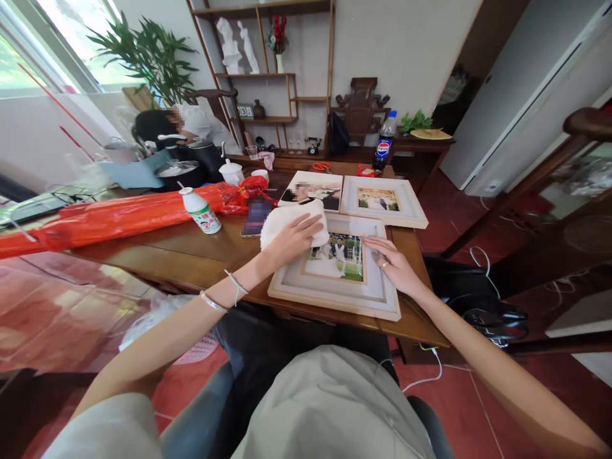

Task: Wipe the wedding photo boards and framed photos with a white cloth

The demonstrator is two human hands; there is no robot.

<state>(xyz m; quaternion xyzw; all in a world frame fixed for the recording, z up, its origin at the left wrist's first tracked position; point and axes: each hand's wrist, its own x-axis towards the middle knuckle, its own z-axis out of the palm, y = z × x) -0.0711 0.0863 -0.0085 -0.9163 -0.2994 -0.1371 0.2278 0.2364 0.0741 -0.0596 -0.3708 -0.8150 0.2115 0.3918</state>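
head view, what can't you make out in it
All in the head view:
- nearest picture frame's upper-left corner: under the white cloth and left hand
- phone screen: pixelated
- red bundle's left end: cut off by the left edge; contents: hidden by wrapping
- white bottle's fine print: too small

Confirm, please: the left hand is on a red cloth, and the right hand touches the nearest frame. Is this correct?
Not quite: the head view shows a white cloth, not red. The left hand is on it, and the right hand touches the nearest frame.
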